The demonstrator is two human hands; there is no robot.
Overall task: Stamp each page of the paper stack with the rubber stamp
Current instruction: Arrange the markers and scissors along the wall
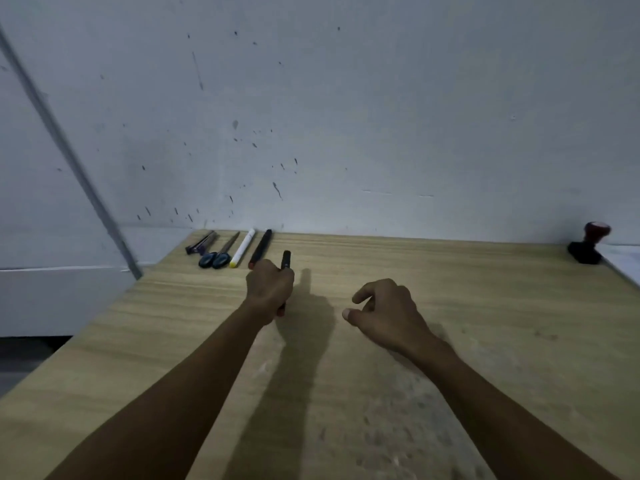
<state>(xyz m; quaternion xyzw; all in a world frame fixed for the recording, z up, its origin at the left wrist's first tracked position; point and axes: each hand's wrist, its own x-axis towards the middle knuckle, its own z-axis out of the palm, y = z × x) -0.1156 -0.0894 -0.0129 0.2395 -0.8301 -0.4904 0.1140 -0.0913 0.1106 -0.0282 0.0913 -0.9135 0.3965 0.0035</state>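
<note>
The left hand (pixel 270 287) is curled round a black marker (pixel 286 261), whose capped end sticks out past the knuckles toward the wall (pixel 346 116) and whose reddish tail shows below the heel of the hand. The right hand (pixel 384 310) hovers just right of the left hand, holding nothing, with fingers loosely curled and the thumb and forefinger apart.

Taking the left hand as the landmark: just beyond it and a little left lies a second black marker (pixel 260 248) with a red tip, its near end almost at the knuckles. Left of that, side by side, lie a white marker (pixel 242 248) with a yellow end, then scissors (pixel 217 254) with dark blue handles, then a dark cutter (pixel 200 243), all pointing roughly toward the wall near the far edge of the table (pixel 450 341).

The stamp (pixel 588 245), with a black base and a dark red knob, stands far to the right of the left hand, at the table's far right corner, close to the wall. Right beside it, at the frame's edge, shows a pale surface; I cannot tell whether it is the paper stack
</note>
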